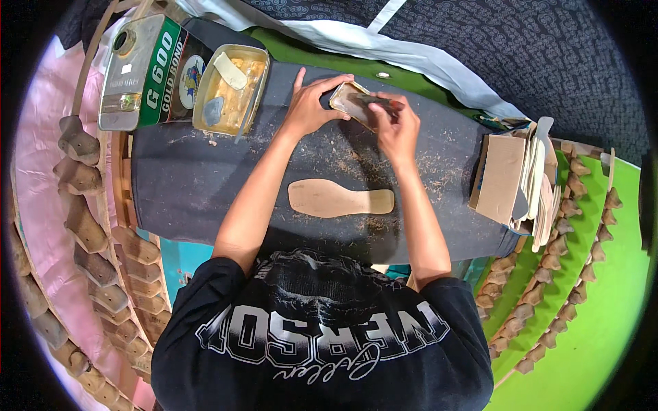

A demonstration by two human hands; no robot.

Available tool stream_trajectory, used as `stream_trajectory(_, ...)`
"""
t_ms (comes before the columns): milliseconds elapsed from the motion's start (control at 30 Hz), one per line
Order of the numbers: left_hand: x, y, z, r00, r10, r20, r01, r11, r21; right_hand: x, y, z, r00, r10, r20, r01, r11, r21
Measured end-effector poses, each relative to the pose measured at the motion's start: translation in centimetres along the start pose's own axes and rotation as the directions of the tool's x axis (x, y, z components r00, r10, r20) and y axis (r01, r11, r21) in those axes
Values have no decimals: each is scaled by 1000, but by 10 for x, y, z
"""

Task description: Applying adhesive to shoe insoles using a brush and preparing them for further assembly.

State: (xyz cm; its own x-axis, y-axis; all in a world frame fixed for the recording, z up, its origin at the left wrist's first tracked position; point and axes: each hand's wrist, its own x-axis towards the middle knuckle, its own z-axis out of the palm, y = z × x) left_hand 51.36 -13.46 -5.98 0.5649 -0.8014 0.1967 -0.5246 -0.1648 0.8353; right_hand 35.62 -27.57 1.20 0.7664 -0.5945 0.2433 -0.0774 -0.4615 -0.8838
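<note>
Found fingers of the left hand (310,106) parted, thumb nearer the body and fingertips at the far side, clasping a small open container (349,105) in the gap; found fingers of the right hand (397,130) drawn close together around a dark tool (387,102) with a reddish part, exact kind not determinable. Noted a table (205,185) under dark cloth. Recorded rows of brown shoe lasts (88,229) along left and right sides. Observed at the table's far left a metal can (127,75) with green and black side; just right of it, a yellowish tray (240,53) bearing a cream piece (229,72) and a smaller grey piece (214,109). Logged at the right end a cardboard carton (499,168) beside upright sole-shaped pieces (538,192). Located a tan sole (343,198) flat between the forearms. Placed the container near the table's far edge, tilted, and the tool at its right side, contact inside not discernible. Noted lastly fine shavings (439,179) scattered over the cloth.
</note>
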Motion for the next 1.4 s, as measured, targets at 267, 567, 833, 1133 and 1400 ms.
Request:
stream_trajectory(267,-2,-5,4,999,38,-26,-38,999,27,16,-6,8,980,-13,200,21,999,-38)
stream_trajectory(567,-2,-2,4,1000,19,-19,-19,999,47,20,-18,-39,959,80,273,5,956,-295)
stream_trajectory(833,-1,-7,10,990,52,-128,-43,997,70,31,-18,-34,972,-127,200,183,940,-289)
stream_trajectory(1133,4,-1,13,989,-5,-145,15,997,69,23,-14,-12,950,-97,298,274,717,-641)
stream_trajectory(1400,1,-7,9,993,-32,-112,45,993,114,2,6,-14,996,-88,-6,78,912,-404)
